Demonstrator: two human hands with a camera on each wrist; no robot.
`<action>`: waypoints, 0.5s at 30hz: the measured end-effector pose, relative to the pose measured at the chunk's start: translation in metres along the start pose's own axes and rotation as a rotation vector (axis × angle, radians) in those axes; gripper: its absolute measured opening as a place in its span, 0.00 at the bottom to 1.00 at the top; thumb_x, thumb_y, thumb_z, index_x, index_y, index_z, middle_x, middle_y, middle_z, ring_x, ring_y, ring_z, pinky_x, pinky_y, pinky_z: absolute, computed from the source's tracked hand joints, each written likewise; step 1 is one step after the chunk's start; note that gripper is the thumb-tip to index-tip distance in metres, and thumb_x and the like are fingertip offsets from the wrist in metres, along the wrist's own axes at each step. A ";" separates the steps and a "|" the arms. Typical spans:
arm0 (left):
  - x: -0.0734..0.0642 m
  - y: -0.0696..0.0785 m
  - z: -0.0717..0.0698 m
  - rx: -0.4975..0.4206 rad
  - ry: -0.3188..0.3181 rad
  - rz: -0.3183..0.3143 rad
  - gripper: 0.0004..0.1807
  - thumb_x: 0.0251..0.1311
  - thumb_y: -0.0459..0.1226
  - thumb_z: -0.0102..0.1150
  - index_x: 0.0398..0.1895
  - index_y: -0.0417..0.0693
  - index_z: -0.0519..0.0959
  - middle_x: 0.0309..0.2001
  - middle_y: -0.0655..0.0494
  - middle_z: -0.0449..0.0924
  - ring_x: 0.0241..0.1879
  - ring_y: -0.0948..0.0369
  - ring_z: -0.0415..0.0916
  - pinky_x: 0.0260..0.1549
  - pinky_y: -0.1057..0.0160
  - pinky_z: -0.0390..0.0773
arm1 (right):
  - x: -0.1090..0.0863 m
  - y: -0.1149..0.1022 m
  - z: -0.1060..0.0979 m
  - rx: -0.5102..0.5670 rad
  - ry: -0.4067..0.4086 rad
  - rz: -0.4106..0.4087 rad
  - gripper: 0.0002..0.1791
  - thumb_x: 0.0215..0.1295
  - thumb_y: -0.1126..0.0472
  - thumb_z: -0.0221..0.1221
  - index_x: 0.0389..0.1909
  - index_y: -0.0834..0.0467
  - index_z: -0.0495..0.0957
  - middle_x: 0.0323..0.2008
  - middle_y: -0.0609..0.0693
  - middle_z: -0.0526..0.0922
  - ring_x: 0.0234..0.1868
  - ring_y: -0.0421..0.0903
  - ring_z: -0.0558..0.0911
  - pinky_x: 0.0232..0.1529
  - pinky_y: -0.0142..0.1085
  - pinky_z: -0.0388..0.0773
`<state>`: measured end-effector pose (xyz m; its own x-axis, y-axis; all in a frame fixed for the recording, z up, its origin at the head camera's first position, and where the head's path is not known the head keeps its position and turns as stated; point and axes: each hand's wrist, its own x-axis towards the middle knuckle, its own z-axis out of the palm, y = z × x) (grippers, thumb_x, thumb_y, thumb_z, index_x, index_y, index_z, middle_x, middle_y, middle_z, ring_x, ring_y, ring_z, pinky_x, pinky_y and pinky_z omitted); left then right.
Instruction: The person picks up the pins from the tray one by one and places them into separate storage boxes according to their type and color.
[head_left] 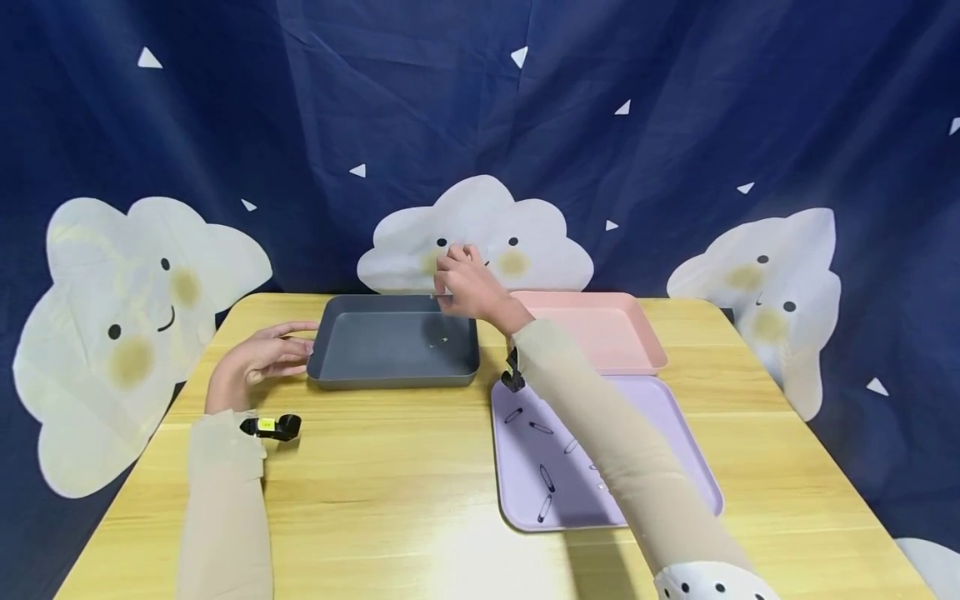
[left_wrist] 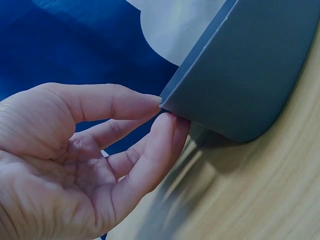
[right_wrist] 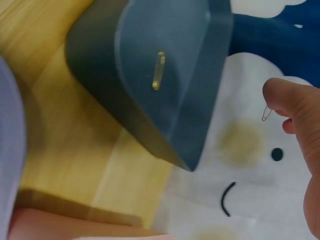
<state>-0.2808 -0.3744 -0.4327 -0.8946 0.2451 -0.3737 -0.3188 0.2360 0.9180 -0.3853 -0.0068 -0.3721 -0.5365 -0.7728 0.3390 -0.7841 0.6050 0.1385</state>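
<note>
My left hand [head_left: 266, 358] pinches the left rim of the dark grey tray [head_left: 375, 337], with the thumb at the top edge and fingertips against the outer wall. Above that tray's right far corner is my right hand [head_left: 472, 287]. Between its thumb and finger it pinches a small safety pin [right_wrist: 266, 115], whose coiled end sticks out below the fingertips. On the grey tray's floor lies a gold safety pin [right_wrist: 158, 71], near the right end. Several dark safety pins [head_left: 546, 478] are spread over the lilac tray [head_left: 513, 450], partly hidden by my right forearm.
Right of the grey tray stands a pink tray [head_left: 600, 329], partly behind my right arm. The lilac tray lies in front of it on the wooden table [head_left: 375, 467]. A dark blue curtain [head_left: 435, 108] with white clouds hangs behind the table's far edge.
</note>
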 end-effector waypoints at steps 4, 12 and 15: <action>0.000 -0.001 -0.001 -0.004 -0.003 0.003 0.41 0.73 0.34 0.55 0.82 0.41 0.46 0.45 0.71 0.82 0.44 0.69 0.84 0.47 0.67 0.84 | 0.000 -0.001 0.011 -0.008 -0.022 0.015 0.03 0.60 0.57 0.64 0.31 0.53 0.83 0.40 0.49 0.78 0.46 0.51 0.67 0.55 0.47 0.61; 0.000 -0.002 -0.001 -0.015 -0.010 0.006 0.41 0.73 0.34 0.55 0.82 0.40 0.46 0.45 0.71 0.83 0.45 0.69 0.84 0.46 0.67 0.84 | -0.003 -0.002 0.024 -0.013 -0.049 0.041 0.04 0.58 0.57 0.66 0.30 0.52 0.83 0.38 0.48 0.79 0.46 0.51 0.69 0.54 0.46 0.63; 0.000 -0.002 -0.002 -0.014 -0.010 0.013 0.40 0.73 0.34 0.55 0.82 0.40 0.46 0.45 0.71 0.82 0.44 0.70 0.84 0.46 0.68 0.84 | -0.003 -0.003 0.027 -0.005 -0.067 0.053 0.04 0.58 0.56 0.66 0.29 0.52 0.82 0.38 0.48 0.79 0.47 0.50 0.69 0.54 0.47 0.63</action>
<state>-0.2807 -0.3770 -0.4347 -0.8953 0.2576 -0.3635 -0.3120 0.2198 0.9243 -0.3899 -0.0117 -0.3982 -0.5973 -0.7504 0.2829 -0.7522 0.6466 0.1269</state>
